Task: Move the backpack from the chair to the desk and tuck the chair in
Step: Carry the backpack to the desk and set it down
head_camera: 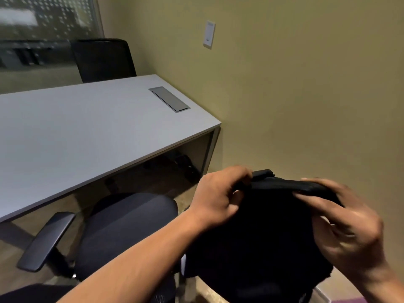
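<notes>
1. While both hands grip its top edge, the backpack [258,232] sits at 5 o'clock in view, off the chair [129,228] seat – whether it hangs free or rests on something below, can't tell.
2. Left hand [218,200]: fingers curled shut over the top strap/handle at its left end. Right hand [349,219]: fingers pinched closed on the same edge at its right end. Two-point hold likely keeps the bag level and stops it swinging.
3. Desk [87,132] spans 9 to 12 o'clock, top bare apart from a cable hatch [169,99] – plenty of landing room.
4. Chair at 7 o'clock, pulled out from the desk, seat bare, armrest [47,241] angled outward. Not tucked yet.
5. Judgement: mid-transfer; next is a carry toward 10 o'clock, then push the chair under.
</notes>
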The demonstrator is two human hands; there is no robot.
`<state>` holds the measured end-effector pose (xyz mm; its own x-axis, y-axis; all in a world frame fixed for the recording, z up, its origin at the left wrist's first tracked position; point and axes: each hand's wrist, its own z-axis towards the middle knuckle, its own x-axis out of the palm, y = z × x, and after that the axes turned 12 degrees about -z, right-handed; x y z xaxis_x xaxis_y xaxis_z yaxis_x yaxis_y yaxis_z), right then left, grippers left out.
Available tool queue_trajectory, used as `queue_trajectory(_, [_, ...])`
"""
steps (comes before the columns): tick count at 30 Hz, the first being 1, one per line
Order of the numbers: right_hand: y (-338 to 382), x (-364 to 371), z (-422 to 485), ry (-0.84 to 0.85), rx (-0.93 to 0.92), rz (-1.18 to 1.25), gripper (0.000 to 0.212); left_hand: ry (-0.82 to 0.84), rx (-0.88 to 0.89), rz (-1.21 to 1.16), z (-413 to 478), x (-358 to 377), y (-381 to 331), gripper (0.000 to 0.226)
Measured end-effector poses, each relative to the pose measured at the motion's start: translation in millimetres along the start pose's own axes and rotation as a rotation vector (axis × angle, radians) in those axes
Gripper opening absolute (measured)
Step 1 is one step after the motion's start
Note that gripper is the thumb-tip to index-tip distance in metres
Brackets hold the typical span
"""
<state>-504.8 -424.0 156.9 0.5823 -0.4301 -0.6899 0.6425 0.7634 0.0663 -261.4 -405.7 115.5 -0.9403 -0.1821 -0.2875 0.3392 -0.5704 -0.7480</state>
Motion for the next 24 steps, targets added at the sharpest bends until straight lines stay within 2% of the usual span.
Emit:
queue_trajectory(5, [-43,37,21,0.036,-0.056,0.150,0.034,-0.125,-0.068,0.184,14,14,24,0.030])
queue_trajectory(12, [-112,69,65,0.033,-0.155,0.375,0.034,-0.392,-0.253,0.162,66,51,38,0.030])
queue_trajectory(19, [-168,95,109,0.003,-0.267,0.440,0.038,-0.549,-0.374,0.262,122,63,55,0.022])
queue_trajectory(24, [-199,120,149,-0.015,-0.316,0.433,0.040,-0.569,-0.390,0.360,163,61,73,0.018])
